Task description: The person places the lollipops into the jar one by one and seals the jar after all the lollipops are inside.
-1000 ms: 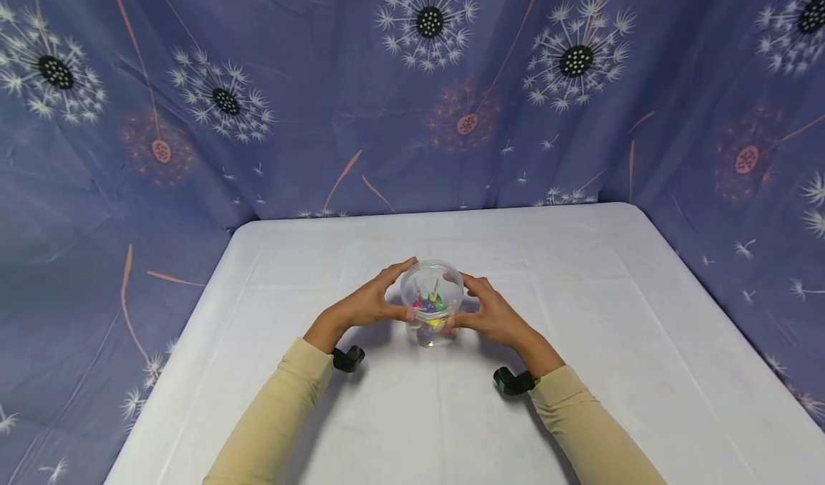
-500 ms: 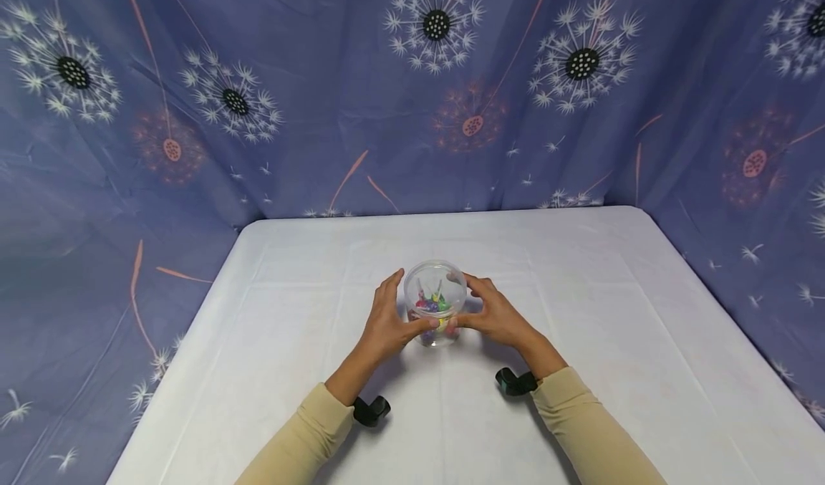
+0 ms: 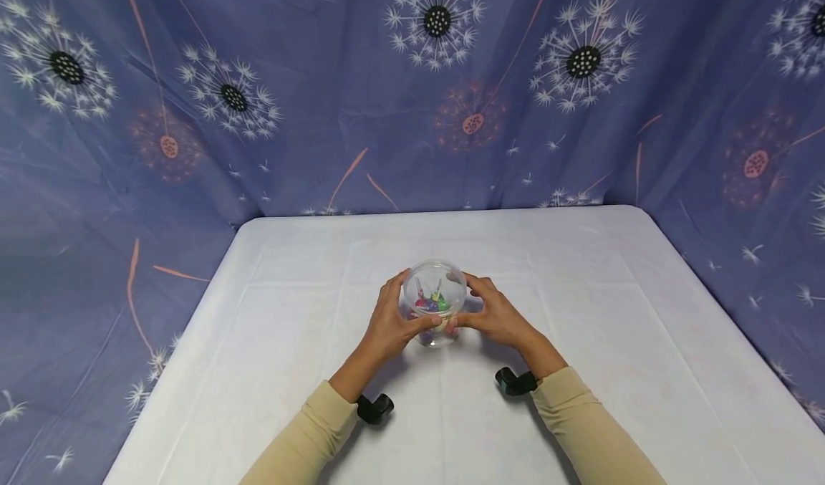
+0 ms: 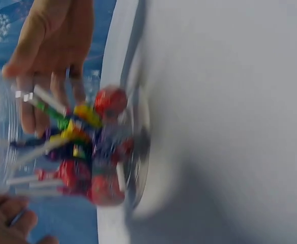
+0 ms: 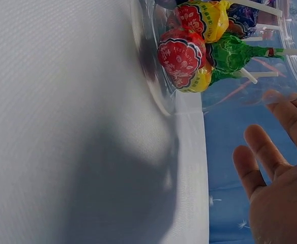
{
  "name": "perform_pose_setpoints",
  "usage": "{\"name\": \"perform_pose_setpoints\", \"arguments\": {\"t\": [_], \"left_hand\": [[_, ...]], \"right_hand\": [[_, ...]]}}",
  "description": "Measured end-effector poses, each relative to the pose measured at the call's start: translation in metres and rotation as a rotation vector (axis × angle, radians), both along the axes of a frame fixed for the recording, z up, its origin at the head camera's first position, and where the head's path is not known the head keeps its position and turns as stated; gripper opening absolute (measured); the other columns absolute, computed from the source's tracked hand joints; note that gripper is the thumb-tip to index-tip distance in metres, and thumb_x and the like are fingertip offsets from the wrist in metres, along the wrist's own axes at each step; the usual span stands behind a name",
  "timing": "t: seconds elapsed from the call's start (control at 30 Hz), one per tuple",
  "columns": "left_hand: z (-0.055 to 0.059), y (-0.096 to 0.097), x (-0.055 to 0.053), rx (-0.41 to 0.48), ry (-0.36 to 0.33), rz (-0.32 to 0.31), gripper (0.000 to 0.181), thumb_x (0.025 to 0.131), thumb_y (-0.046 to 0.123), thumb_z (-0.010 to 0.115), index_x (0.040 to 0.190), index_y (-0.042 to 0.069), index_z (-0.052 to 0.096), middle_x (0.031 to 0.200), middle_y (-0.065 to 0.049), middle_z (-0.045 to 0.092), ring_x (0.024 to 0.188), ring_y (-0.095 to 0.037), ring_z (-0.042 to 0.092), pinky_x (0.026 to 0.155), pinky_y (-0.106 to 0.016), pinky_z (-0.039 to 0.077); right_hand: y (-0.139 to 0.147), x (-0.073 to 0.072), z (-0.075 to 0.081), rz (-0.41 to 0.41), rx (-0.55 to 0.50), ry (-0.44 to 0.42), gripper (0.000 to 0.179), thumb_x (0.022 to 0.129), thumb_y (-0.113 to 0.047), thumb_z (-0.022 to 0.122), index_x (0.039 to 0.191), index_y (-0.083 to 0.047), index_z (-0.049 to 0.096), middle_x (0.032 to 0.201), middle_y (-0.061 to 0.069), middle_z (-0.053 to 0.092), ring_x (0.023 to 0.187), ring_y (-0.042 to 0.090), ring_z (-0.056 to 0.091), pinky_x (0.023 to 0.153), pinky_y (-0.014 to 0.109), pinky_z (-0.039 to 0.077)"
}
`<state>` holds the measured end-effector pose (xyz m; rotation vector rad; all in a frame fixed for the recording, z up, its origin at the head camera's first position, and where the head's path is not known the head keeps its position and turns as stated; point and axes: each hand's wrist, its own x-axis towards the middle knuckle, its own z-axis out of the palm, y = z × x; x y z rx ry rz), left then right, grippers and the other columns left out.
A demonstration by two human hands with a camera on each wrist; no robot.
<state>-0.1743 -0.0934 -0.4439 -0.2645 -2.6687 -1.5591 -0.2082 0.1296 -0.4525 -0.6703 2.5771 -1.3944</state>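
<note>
A clear round plastic jar (image 3: 437, 339) stands upright on the white-covered table. Several lollipops (image 4: 76, 147) in red, yellow, green and purple wrappers lie inside, their white sticks pointing upward. My left hand (image 3: 388, 325) grips the jar's left side near the top, thumb across the front below the rim. From the right, my right hand (image 3: 495, 314) holds it with the thumb at the front and fingers reaching behind. Both thumb tips nearly meet. In the right wrist view, the jar's base (image 5: 156, 76) appears to rest on the cloth.
The white tablecloth (image 3: 580, 313) spreads around the jar on all sides. Behind and beside the table hangs a blue curtain (image 3: 309, 112) with dandelion prints. A black wrist camera (image 3: 375, 409) sits on the left wrist and another camera (image 3: 515, 382) on the right.
My left hand has shifted nearer and turned on the jar, its thumb sliding right along the front toward the other thumb. The right hand keeps its hold. The jar stays nearly in place.
</note>
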Motion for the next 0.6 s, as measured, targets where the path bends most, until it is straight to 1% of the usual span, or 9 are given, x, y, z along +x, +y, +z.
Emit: {"name": "perform_pose_setpoints", "arguments": {"t": [0.13, 0.27, 0.33, 0.43, 0.53, 0.6], "left_hand": [[0.003, -0.011, -0.009, -0.027, -0.036, -0.095, 0.096, 0.07, 0.047, 0.08, 0.147, 0.027, 0.028, 0.151, -0.005, 0.031, 0.139, -0.028, 0.031, 0.111, -0.057, 0.028], [0.007, -0.023, -0.018, -0.051, -0.076, -0.213, 0.092, 0.071, 0.042, 0.08, 0.146, 0.035, 0.028, 0.15, -0.005, 0.031, 0.139, -0.029, 0.031, 0.109, -0.058, 0.03], [0.009, -0.03, -0.023, -0.055, -0.107, -0.268, 0.091, 0.071, 0.041, 0.08, 0.145, 0.039, 0.028, 0.15, -0.004, 0.029, 0.14, -0.03, 0.029, 0.109, -0.058, 0.03], [0.013, -0.039, -0.03, -0.056, -0.136, -0.359, 0.09, 0.072, 0.04, 0.08, 0.144, 0.041, 0.027, 0.152, -0.002, 0.027, 0.142, -0.031, 0.025, 0.109, -0.059, 0.029], [0.017, -0.045, -0.036, -0.07, -0.159, -0.428, 0.088, 0.073, 0.04, 0.079, 0.144, 0.042, 0.027, 0.153, 0.0, 0.025, 0.144, -0.032, 0.021, 0.109, -0.06, 0.028], [0.019, -0.047, -0.04, -0.088, -0.169, -0.454, 0.088, 0.073, 0.041, 0.079, 0.144, 0.043, 0.027, 0.152, 0.001, 0.025, 0.144, -0.032, 0.02, 0.11, -0.059, 0.027]], "right_hand": [[0.0, 0.0, 0.0, 0.006, -0.014, -0.006, 0.085, 0.073, -0.032, 0.08, 0.146, -0.031, 0.035, 0.138, 0.012, 0.042, 0.128, 0.036, 0.039, 0.102, 0.059, 0.037], [0.0, 0.002, -0.001, 0.017, -0.019, -0.013, 0.086, 0.073, -0.036, 0.079, 0.146, -0.029, 0.035, 0.138, 0.012, 0.042, 0.128, 0.036, 0.039, 0.102, 0.06, 0.036], [-0.001, 0.002, -0.001, 0.023, -0.021, -0.014, 0.086, 0.072, -0.038, 0.079, 0.145, -0.028, 0.036, 0.139, 0.012, 0.042, 0.128, 0.036, 0.039, 0.102, 0.061, 0.035], [-0.002, 0.002, -0.001, 0.031, -0.025, -0.012, 0.086, 0.071, -0.038, 0.08, 0.145, -0.026, 0.037, 0.139, 0.012, 0.042, 0.127, 0.036, 0.039, 0.102, 0.061, 0.035], [-0.003, 0.002, -0.001, 0.038, -0.027, -0.01, 0.087, 0.071, -0.038, 0.08, 0.145, -0.026, 0.037, 0.14, 0.011, 0.042, 0.128, 0.035, 0.038, 0.102, 0.061, 0.034], [-0.003, 0.002, 0.0, 0.038, -0.027, -0.012, 0.087, 0.07, -0.038, 0.08, 0.145, -0.026, 0.037, 0.14, 0.01, 0.042, 0.128, 0.034, 0.038, 0.103, 0.06, 0.034]]}}
